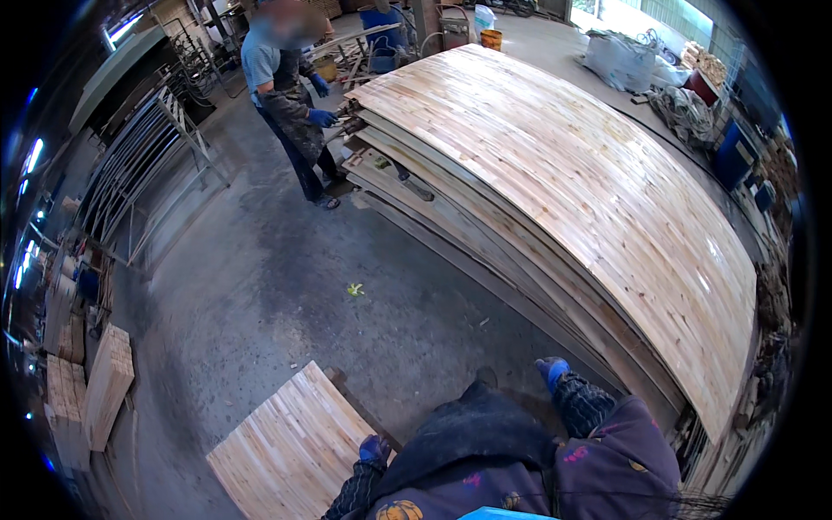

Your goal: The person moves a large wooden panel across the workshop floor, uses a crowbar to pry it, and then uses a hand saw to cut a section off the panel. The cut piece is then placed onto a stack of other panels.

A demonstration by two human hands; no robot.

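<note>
My left hand (375, 451), in a blue glove, hangs low over the right edge of a pale wooden panel (290, 442) made of joined strips. The fingers are largely hidden, and I cannot tell whether they touch or grip it. My right hand (552, 371), also in a blue glove, is beside the near side of a large stack of boards. Its fingers look curled in, and nothing shows in them. A wide, glossy panel of joined wood strips (555, 165) tops the stack, its edge overhanging the rougher boards (511, 264) beneath.
A co-worker (290, 95) in blue gloves and a dark apron stands at the stack's far left corner. Metal racks (143, 169) and stacked wood blocks (108, 386) line the left. A yellow-green scrap (355, 289) lies on the concrete floor. Large bags (620, 59) and a blue drum (735, 154) are at right.
</note>
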